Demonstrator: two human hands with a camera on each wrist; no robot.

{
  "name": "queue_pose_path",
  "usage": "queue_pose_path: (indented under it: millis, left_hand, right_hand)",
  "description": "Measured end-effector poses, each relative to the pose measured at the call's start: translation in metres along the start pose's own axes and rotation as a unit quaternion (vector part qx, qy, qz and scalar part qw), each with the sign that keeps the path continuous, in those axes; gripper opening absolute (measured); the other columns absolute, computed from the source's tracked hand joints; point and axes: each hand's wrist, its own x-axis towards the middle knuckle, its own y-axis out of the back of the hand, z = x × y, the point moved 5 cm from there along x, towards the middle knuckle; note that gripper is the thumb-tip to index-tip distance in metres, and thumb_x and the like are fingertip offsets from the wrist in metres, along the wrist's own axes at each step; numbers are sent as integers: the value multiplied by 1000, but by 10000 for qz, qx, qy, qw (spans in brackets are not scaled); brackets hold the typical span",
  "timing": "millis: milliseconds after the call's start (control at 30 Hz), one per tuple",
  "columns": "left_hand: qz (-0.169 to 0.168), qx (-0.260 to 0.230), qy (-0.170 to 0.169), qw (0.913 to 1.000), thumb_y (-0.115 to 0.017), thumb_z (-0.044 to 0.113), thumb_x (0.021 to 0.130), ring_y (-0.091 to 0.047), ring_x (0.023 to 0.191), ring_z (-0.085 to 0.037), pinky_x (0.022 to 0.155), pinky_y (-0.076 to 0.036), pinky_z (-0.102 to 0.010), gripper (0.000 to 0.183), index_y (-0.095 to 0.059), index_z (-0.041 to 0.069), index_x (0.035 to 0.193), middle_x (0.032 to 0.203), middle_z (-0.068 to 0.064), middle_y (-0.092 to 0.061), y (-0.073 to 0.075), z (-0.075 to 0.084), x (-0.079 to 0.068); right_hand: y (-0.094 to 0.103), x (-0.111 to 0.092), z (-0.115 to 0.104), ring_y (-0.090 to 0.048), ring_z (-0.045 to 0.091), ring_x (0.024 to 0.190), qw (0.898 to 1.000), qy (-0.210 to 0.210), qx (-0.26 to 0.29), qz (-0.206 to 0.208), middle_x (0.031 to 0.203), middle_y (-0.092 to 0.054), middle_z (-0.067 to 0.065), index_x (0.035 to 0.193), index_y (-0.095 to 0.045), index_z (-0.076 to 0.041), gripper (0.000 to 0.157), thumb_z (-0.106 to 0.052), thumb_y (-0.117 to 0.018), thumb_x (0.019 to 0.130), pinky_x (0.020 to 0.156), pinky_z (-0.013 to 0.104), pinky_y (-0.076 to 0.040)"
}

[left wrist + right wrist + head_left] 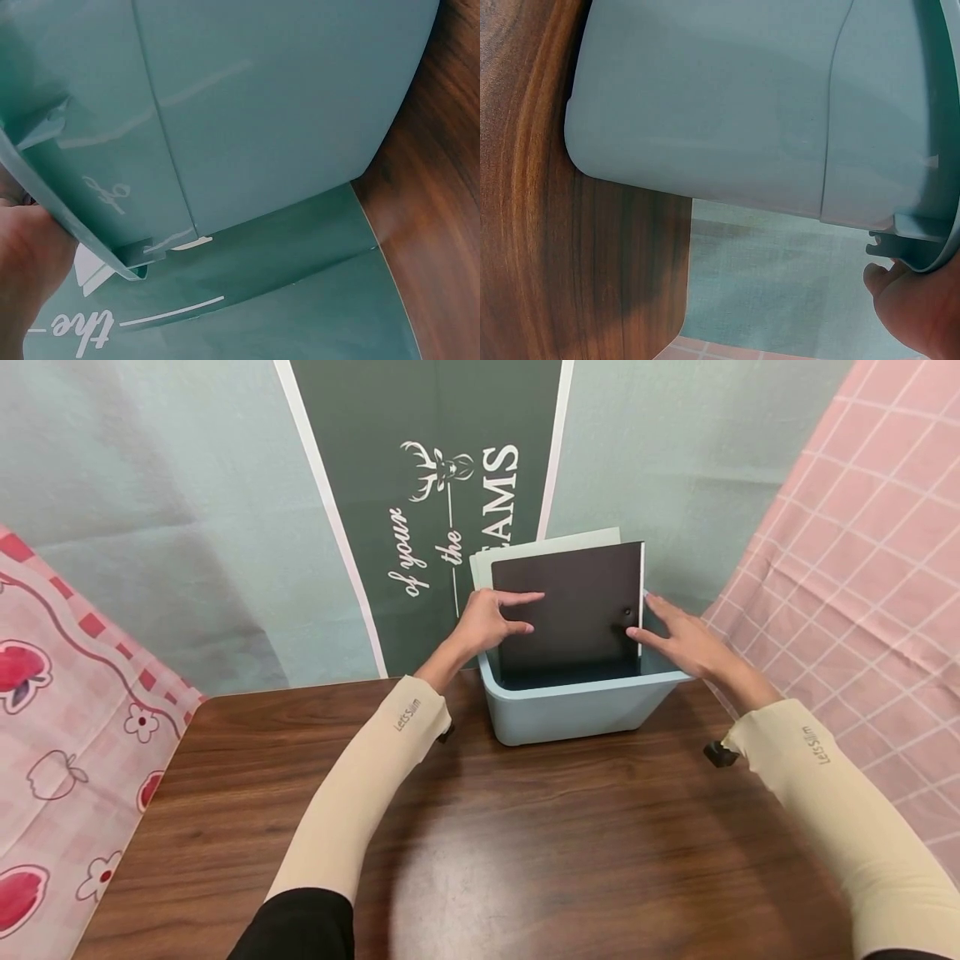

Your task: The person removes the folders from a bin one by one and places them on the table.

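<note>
In the head view, a flat black folder or board (566,606) with a white right edge and a small dark dot stands upright in a light blue plastic bin (573,714). Pale green sheets or folders (592,537) rise behind it. My left hand (480,625) is at the black piece's left side, forefinger and thumb straight and spread before its face. At the right edge, my right hand (688,642) has its thumb over the front and straight fingers beside the edge. Both wrist views show the bin's outer wall (285,97) with a hand at the rim; fingertips are mostly hidden there.
The bin stands at the back of a brown wood-grain table (480,835). A green cloth with white lettering (450,485) hangs directly behind. Pink checked cloth (885,568) is on the right, and fruit-patterned cloth (67,735) on the left.
</note>
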Motion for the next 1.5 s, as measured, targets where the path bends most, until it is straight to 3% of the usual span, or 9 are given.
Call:
queue_pose_path:
  millis: [233,633,767,900,1000,1133,1233,1367,1500]
  left_hand:
    - [193,-199,71,9996,-91,8,84,-61,109,-12,78,-47,-25,53,-78,26,132,133,-3,-74,4,-3,-7]
    - [419,-349,63,9985,-90,10,86,-63,122,-8,82,-49,-24,51,-78,28,132,129,-2,-76,13,-4,-15]
    - [636,-459,-2,9969,-91,9,85,-62,89,-5,68,-44,-23,52,-78,28,131,124,-3,-78,19,-4,-18]
    - [795,-682,63,9945,-90,8,85,-35,57,-11,51,-30,-29,52,-78,29,131,96,-5,-81,25,-4,-21]
    - [868,-773,140,9931,-90,9,86,-44,64,-8,53,-33,-28,51,-78,30,131,90,-4,-79,28,-3,-23]
    - [982,-827,212,9915,-90,10,85,-61,105,-4,70,-45,-25,51,-78,31,131,112,-1,-81,32,-1,-25]
    - [1111,-839,254,9899,-91,10,85,-62,109,-6,74,-47,-25,51,-78,31,130,119,0,-80,35,0,-26]
    - [1268,-847,220,9881,-91,11,85,-56,77,-8,57,-40,-28,51,-78,32,130,110,2,-81,39,3,-29]
    - [1375,-850,104,9868,-90,10,86,-34,50,-16,47,-30,-31,51,-77,31,131,80,-4,-77,42,8,-30]
  right_hand:
    - [-1,0,0,-9,48,161,10000,-55,-28,-50,176,-6,21,171,-5,-9,95,-65,-48,106,125,69,-12]
    - [1,0,0,-11,48,160,10000,33,-67,38,175,-9,24,170,-8,-3,95,-63,-47,107,126,68,-12]
    - [1,0,-1,-11,47,160,10000,43,-15,58,175,-9,23,170,-9,-3,95,-63,-48,107,125,68,-13]
    - [1,1,-1,-11,47,160,10000,56,7,55,175,-10,23,170,-9,-3,95,-63,-48,107,125,68,-13]
    - [2,0,-1,-12,48,160,9999,77,15,65,175,-10,24,169,-10,-2,94,-62,-48,107,126,68,-13]
    - [2,0,-1,-11,48,160,10000,58,16,44,175,-10,24,169,-10,-2,94,-62,-48,108,126,68,-12]
    - [1,0,-1,-12,48,160,10000,43,1,24,175,-10,24,170,-10,-3,94,-63,-47,107,126,68,-13]
    - [0,0,-1,-12,48,160,10000,24,9,15,175,-10,24,170,-10,-4,94,-63,-47,107,125,68,-13]
    - [0,0,0,-12,48,160,10000,-5,16,21,175,-10,23,170,-10,-4,94,-63,-47,107,126,68,-13]
